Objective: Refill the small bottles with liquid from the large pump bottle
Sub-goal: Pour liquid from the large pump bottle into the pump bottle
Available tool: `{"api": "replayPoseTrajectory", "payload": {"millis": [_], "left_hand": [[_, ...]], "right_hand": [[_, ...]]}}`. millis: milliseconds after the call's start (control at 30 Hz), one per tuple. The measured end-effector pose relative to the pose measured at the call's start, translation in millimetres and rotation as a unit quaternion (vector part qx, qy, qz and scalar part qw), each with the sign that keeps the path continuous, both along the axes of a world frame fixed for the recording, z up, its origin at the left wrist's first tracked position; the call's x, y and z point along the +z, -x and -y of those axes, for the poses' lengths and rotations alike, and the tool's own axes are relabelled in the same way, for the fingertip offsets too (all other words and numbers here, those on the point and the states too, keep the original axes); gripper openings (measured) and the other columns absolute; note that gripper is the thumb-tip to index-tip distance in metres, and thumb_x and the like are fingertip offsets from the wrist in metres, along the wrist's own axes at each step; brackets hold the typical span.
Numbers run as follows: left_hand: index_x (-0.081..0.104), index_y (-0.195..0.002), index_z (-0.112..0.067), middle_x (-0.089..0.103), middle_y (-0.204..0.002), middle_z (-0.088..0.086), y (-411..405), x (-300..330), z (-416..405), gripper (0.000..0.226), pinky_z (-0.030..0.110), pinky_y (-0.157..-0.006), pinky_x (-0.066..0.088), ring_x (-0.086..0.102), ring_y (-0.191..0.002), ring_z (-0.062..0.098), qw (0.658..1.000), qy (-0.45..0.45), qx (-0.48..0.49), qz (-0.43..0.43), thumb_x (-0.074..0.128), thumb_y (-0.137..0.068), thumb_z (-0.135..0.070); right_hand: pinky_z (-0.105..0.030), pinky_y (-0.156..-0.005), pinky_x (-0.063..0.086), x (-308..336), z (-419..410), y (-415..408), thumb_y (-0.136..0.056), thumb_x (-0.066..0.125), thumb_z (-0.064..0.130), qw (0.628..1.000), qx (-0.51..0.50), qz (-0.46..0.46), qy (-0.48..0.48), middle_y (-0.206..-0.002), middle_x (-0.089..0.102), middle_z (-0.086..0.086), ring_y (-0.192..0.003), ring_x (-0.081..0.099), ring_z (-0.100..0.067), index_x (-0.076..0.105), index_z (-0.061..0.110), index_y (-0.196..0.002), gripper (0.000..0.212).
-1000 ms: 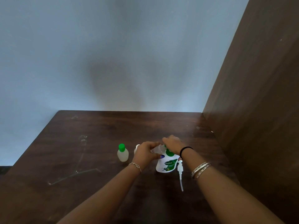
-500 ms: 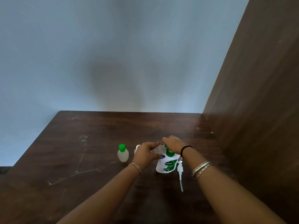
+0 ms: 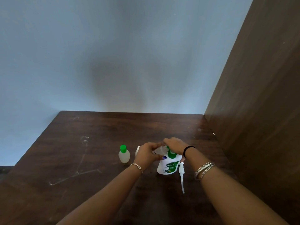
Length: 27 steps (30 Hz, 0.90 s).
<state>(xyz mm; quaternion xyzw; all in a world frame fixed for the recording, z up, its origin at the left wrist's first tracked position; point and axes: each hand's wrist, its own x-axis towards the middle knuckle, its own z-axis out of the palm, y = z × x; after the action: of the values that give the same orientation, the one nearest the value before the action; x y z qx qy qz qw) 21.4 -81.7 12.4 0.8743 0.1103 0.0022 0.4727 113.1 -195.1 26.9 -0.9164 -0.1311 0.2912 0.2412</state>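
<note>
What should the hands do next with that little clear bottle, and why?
Probably twist its cap off. The left hand grips the small clear bottle above the big bottle, and the right hand sits at its cap end. The pump already lies on the table.

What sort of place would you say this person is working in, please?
Probably a plain room indoors, at a desk or table pushed into a corner: a scratched dark wooden table meets a bare pale blue wall, with a brown wooden panel on the right. Nothing shows whether it is a home or a workplace.
</note>
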Motion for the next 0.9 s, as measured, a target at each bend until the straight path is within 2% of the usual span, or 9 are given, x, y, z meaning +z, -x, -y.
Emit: {"api": "replayPoseTrajectory", "payload": {"millis": [200,267,333,400,533,600,700,767,900], "left_hand": [[0.054,-0.124,-0.008,0.060,-0.124,0.007,0.1,-2.5,-0.9,0.059,0.001,-0.076,0.029,0.054,-0.111,0.013,1.000,-0.013,0.002,-0.004,0.076,-0.070,-0.013],[0.056,-0.122,-0.008,0.061,-0.122,0.007,0.7,-2.0,-0.5,0.056,-0.002,-0.071,0.031,0.053,-0.104,0.008,1.000,-0.017,-0.003,0.000,0.076,-0.070,-0.012],[0.058,-0.120,-0.010,0.064,-0.119,0.007,0.4,-0.7,-1.0,0.054,-0.005,-0.064,0.033,0.053,-0.098,0.005,1.000,-0.014,-0.006,0.004,0.077,-0.069,-0.012],[0.059,-0.120,-0.010,0.064,-0.118,0.007,-0.3,-0.1,-1.1,0.054,0.000,-0.067,0.033,0.056,-0.102,0.009,1.000,-0.012,-0.003,0.005,0.077,-0.069,-0.013],[0.055,-0.123,-0.008,0.060,-0.125,0.007,-0.2,-3.7,-1.4,0.058,0.002,-0.075,0.029,0.055,-0.112,0.015,1.000,-0.015,0.002,-0.005,0.077,-0.069,-0.013],[0.055,-0.124,-0.008,0.059,-0.125,0.007,0.0,-3.9,-2.0,0.058,0.003,-0.076,0.029,0.054,-0.113,0.015,1.000,-0.016,-0.001,-0.003,0.076,-0.070,-0.013],[0.056,-0.122,-0.008,0.061,-0.123,0.007,0.7,-2.8,-0.9,0.056,0.006,-0.077,0.032,0.055,-0.107,0.011,1.000,-0.012,-0.006,-0.004,0.076,-0.070,-0.013],[0.059,-0.120,-0.009,0.064,-0.119,0.008,-0.1,-1.9,-1.2,0.054,0.006,-0.072,0.033,0.055,-0.100,0.009,1.000,-0.004,-0.003,0.001,0.077,-0.069,-0.012],[0.057,-0.121,-0.008,0.061,-0.123,0.006,-1.4,-4.0,-1.5,0.058,0.003,-0.075,0.031,0.056,-0.109,0.013,1.000,-0.001,0.002,-0.008,0.078,-0.068,-0.013]], "right_hand": [[-0.029,-0.061,0.033,-8.6,-2.0,1.7,-0.091,0.039,0.028,0.998,-0.040,0.052,-0.003,-0.070,0.045,-0.005,-0.068,0.044,-0.020,0.040,0.016,-0.061,0.032],[-0.028,-0.062,0.034,-7.7,-1.3,1.0,-0.091,0.038,0.030,0.999,-0.027,0.035,-0.003,-0.070,0.045,-0.004,-0.064,0.042,-0.016,0.040,0.017,-0.062,0.032],[-0.031,-0.069,0.036,-4.7,-0.1,-0.8,-0.091,0.037,0.034,1.000,-0.019,0.008,-0.009,-0.079,0.050,-0.006,-0.071,0.046,-0.019,0.044,0.019,-0.066,0.030],[-0.034,-0.073,0.038,-4.1,1.1,-1.9,-0.091,0.037,0.035,1.000,-0.021,-0.001,-0.020,-0.083,0.052,-0.008,-0.078,0.048,-0.023,0.046,0.019,-0.068,0.029],[-0.031,-0.069,0.036,-9.2,-2.3,2.1,-0.090,0.040,0.027,0.997,-0.052,0.045,-0.020,-0.073,0.049,-0.008,-0.079,0.047,-0.026,0.042,0.015,-0.061,0.032],[-0.030,-0.067,0.035,-9.7,-3.9,3.3,-0.090,0.041,0.027,0.996,-0.061,0.065,-0.015,-0.078,0.051,-0.011,-0.077,0.046,-0.026,0.041,0.015,-0.058,0.034],[-0.029,-0.062,0.034,-7.3,-1.1,2.1,-0.091,0.039,0.032,0.998,-0.046,0.030,-0.015,-0.073,0.050,-0.005,-0.071,0.046,-0.021,0.044,0.017,-0.063,0.032],[-0.032,-0.067,0.037,-5.5,-0.4,-0.4,-0.092,0.036,0.034,0.999,-0.031,0.008,-0.018,-0.072,0.048,-0.003,-0.067,0.045,-0.017,0.043,0.019,-0.064,0.032],[-0.032,-0.068,0.037,-6.5,-1.0,0.8,-0.090,0.038,0.029,0.998,-0.049,0.026,-0.019,-0.073,0.047,-0.005,-0.075,0.047,-0.023,0.043,0.018,-0.064,0.029]]}}
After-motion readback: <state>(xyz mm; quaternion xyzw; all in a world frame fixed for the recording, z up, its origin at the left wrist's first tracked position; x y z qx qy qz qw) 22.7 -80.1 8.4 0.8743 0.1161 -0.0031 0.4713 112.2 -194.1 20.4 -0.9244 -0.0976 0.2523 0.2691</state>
